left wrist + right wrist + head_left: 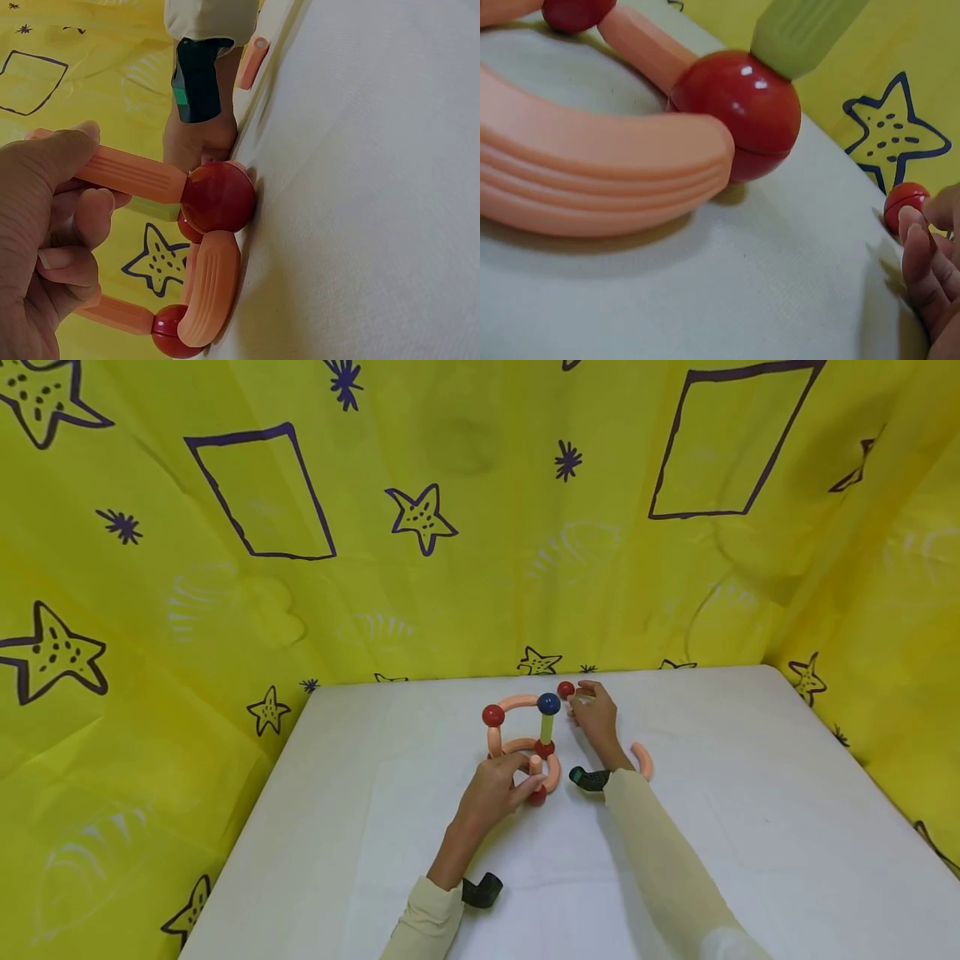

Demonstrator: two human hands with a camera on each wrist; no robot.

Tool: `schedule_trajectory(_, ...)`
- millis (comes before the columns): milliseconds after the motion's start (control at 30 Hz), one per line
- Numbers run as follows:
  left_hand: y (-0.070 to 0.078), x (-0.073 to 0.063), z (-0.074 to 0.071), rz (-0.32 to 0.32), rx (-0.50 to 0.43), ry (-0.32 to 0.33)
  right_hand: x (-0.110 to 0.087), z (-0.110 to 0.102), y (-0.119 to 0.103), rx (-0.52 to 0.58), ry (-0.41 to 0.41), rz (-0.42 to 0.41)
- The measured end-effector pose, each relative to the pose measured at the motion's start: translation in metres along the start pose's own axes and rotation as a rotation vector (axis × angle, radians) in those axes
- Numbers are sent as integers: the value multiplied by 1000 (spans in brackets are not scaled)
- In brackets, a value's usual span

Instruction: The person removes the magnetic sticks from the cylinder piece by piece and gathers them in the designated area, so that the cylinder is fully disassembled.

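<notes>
My left hand [489, 792] pinches an upright orange magnetic stick [135, 174] between thumb and fingers. Its lower end meets a red ball [219, 197] low at the near corner of a ball-and-stick frame. Curved orange sticks [600, 165] and more red balls [739, 112] make up its base. A yellow-green stick [547, 729] stands at the back right, topped by a blue ball [549, 704]. Another red ball [492, 716] tops the left upright. Beyond the frame, my right hand [597, 718] holds a separate red ball [906, 204] at its fingertips.
A loose curved orange stick [642, 761] lies right of my right wrist on the white table [750, 827]. Yellow cloth [480, 602] with drawn stars hangs behind and along both sides. Each wrist wears a dark strap-mounted device [589, 778].
</notes>
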State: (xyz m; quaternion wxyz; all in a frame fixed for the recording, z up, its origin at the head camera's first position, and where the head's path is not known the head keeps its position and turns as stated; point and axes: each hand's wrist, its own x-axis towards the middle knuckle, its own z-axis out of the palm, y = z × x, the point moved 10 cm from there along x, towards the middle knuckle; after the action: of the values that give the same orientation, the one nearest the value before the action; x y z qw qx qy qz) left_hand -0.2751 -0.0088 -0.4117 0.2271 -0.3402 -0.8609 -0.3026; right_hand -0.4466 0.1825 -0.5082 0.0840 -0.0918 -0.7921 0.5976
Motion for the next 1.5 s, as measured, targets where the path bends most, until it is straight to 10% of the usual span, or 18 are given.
schedule_trajectory(467,0,1,4,-29,-27,-14,-32,-54,-39,163,255,-152)
schedule_trajectory(800,-3,1,3,-67,-23,-38,-92,-80,-118,281,235,-486)
schedule_trajectory(1133,-6,5,3,-90,-9,-64,-167,-35,-184,64,-186,-976)
schedule_trajectory(1500,3,4,0,28,49,-21,-169,16,-140,-161,-482,-927)
